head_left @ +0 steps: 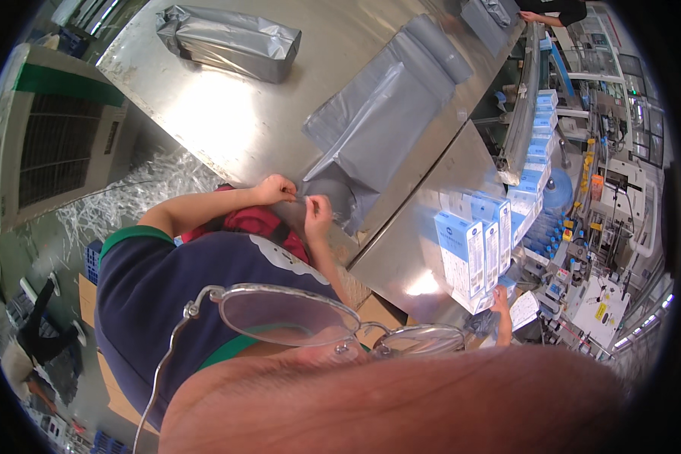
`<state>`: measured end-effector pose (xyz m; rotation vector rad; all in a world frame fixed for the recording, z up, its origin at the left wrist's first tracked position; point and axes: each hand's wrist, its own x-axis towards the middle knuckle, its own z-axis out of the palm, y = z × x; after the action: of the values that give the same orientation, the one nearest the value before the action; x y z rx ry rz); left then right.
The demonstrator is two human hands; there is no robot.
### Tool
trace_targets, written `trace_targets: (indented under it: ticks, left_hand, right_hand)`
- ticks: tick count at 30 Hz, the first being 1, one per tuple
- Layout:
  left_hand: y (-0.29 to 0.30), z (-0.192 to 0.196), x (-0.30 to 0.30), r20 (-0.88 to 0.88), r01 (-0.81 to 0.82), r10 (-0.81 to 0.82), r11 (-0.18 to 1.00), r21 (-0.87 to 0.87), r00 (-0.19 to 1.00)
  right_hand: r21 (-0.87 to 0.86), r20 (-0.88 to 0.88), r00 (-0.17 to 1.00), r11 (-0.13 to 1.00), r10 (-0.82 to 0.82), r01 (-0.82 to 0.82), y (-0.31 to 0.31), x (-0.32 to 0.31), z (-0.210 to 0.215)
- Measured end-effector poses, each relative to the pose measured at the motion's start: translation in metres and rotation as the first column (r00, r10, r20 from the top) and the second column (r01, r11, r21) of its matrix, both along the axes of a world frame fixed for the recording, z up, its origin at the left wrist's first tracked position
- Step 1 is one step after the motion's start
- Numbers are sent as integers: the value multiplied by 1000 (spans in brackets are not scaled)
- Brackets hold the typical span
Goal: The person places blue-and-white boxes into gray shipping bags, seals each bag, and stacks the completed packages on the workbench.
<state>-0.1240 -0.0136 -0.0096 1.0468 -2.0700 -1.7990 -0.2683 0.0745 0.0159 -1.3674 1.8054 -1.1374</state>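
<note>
The grey plastic bag (378, 125) lies flat on the steel table (227, 113), and we pinch its near edge with both hands: left hand (276, 189) fingers closed on the corner, right hand (318, 212) fingers nipped just beside. Beyond the bag sits a filled silver pouch (231, 41).

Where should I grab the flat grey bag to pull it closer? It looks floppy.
Pinch the near open end of the flat grey bag, coming from the table's front edge where both hands, left hand and right hand, already meet; it lies flat, so only edges offer purchase.
</note>
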Motion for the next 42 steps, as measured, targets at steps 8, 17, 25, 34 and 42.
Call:
trace_targets:
  ticks: [8, 17, 25, 34, 42]
  left_hand:
    - [-23, 35, 12, 400, 359, -157, 789, -499, 903]
    - [-70, 56, -46, 450, 427, -534, -177, -887, 715]
    - [-68, 59, -58, -61, -515, 515, 857, 8, 855]
    - [-56, 0, -15, 91, -671, 709, 694, -261, 699]
    - [-57, 28, 46, 221, -465, 655, 698, -545, 723]
  right_hand:
    - [762, -243, 952, 644, 185, 69, 159, -70, 28]
    - [246, -825, 365, 856, 431, -456, 36, -166, 38]
    - [-135, -149, 982, 986, -118, 98, -25, -176, 18]
    - [-33, 29, 883, 884, 468, -467, -266, -8, -50]
    - [7, -86, 746, 749, 661, -663, -320, 94, -29]
